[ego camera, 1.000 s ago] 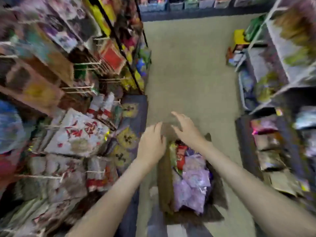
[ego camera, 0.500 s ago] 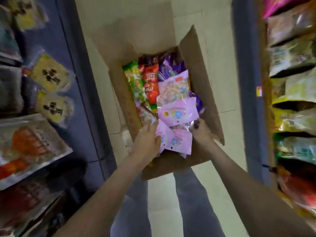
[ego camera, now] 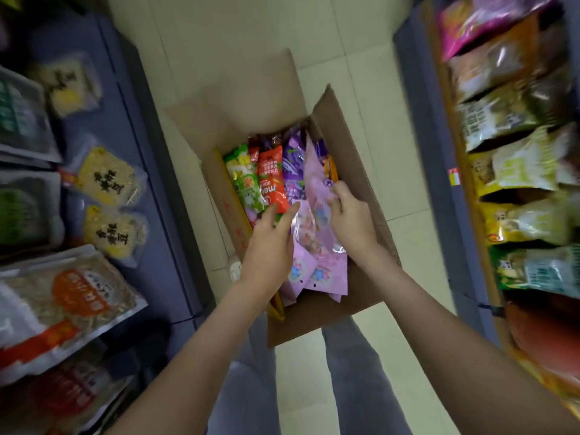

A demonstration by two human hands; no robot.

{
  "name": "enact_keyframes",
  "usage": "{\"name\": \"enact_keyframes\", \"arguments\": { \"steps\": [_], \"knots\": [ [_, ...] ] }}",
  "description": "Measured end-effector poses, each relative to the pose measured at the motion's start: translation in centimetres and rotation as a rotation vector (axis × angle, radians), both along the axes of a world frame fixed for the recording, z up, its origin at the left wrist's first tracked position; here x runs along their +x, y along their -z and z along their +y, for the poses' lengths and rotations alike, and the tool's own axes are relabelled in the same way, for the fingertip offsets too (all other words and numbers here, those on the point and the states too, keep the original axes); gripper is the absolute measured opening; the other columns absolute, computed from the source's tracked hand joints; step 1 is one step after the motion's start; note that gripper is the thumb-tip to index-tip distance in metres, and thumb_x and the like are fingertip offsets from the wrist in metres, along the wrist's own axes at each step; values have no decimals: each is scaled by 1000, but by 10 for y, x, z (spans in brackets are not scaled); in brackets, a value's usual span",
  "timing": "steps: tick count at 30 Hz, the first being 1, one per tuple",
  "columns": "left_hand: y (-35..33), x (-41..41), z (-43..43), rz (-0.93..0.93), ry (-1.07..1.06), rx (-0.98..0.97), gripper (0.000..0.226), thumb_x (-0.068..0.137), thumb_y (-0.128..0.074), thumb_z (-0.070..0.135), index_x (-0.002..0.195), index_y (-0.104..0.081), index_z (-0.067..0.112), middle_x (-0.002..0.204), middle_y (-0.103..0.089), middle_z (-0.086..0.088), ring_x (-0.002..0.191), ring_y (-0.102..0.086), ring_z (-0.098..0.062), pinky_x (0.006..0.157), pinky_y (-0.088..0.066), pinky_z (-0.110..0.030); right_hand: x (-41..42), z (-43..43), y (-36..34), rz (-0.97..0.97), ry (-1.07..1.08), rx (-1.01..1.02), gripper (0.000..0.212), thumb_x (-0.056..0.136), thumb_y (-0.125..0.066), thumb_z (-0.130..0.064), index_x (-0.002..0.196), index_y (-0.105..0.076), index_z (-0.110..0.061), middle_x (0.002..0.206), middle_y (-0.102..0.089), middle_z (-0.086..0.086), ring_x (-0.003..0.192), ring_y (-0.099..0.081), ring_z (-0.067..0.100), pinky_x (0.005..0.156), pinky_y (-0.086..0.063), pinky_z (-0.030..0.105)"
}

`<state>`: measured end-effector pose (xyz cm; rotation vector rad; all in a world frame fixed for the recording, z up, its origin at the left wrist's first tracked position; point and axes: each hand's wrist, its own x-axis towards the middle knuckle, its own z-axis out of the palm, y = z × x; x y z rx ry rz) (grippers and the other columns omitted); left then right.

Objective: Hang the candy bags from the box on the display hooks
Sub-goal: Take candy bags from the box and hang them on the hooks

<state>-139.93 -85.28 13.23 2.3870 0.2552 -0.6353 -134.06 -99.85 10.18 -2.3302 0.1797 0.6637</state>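
I see stocked shelves (ego camera: 514, 171) flanking the cardboard box (ego camera: 342, 142), which sits open on the floor. Inside the box, green, red and purple candy bags (ego camera: 271, 180) stand at its far end. At the box's right side, my right hand (ego camera: 350, 216) pinches a raised pink candy bag (ego camera: 314, 180). My left hand (ego camera: 270, 246), fingers nearly straight, touches the bags mid-box.
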Motion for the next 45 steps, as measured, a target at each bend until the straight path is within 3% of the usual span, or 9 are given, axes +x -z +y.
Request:
{"name": "enact_keyframes", "arguments": {
  "steps": [8,12,16,20,23,28,35,39,45],
  "knots": [
    [-170,64,20,-283,87,59,68,82,-71,20,143,-42,18,152,-31,-14,141,-26,-32,114,-17,-44,44,19,-233,-239,-715,-133,31,90,-52,-19,121,-50,-17,111,-62,7,98,-59,31,72,-45,37],
    [-266,66,34,-169,-61,-126,35,87,-56,35,115,-67,18,116,-68,-10,115,-59,-26,98,-40,-33,54,39,-337,-387,-727,-53,22,90,-52,-17,112,-53,-15,108,-64,10,96,-58,34,71,-40,38],
    [-351,49,58,-453,-322,-138,23,93,-60,26,108,-71,14,87,-72,-18,89,-65,-31,71,-39,-32,66,69,-412,-533,-651,179,17,90,-58,-22,105,-60,-15,101,-67,5,97,-58,26,76,-30,24],
    [-425,24,104,-636,-609,-223,27,90,-59,39,75,-66,18,60,-62,-9,61,-57,-17,64,-45,-39,87,107,-458,-749,-471,155,69,71,-70,-46,132,-48,-23,127,-54,-1,119,-45,20,91,-19,24],
    [-475,2,139,-763,-815,-273,32,92,-61,30,61,-56,22,50,-55,9,56,-49,-7,54,-38,-25,90,148,-493,-498,-356,499,89,72,-81,-24,142,-28,-16,134,-43,3,120,-45,17,103,-33,32],
    [-538,-47,187,-986,-996,-275,32,90,-63,30,66,-61,10,57,-59,7,54,-48,-6,58,-40,-31,62,220,-551,-118,-506,990,20,86,-61,-2,105,-57,-6,85,-70,-5,70,-64,-1,69,-52,20],
    [-591,-125,231,-1184,-1205,-145,26,77,-67,50,64,-66,28,65,-69,9,67,-64,-10,69,-53,-40,2,303,-615,-112,-706,1166,12,83,-65,-4,90,-62,-14,71,-71,-9,67,-65,3,64,-50,20],
    [-615,-170,244,-1293,-1256,-54,43,67,-60,64,80,-73,25,81,-74,-2,83,-69,-24,78,-54,-51,-37,343,-637,-39,-821,1234,29,76,-73,-16,104,-65,-11,93,-72,4,85,-68,19,73,-53,34],
    [-652,-223,253,-1409,-1423,74,32,91,-63,28,59,-58,26,48,-57,22,50,-50,6,53,-41,-22,-95,386,-675,0,-949,1313,36,70,-75,-29,101,-66,-14,98,-71,9,87,-67,23,78,-52,40]
  ]
}}
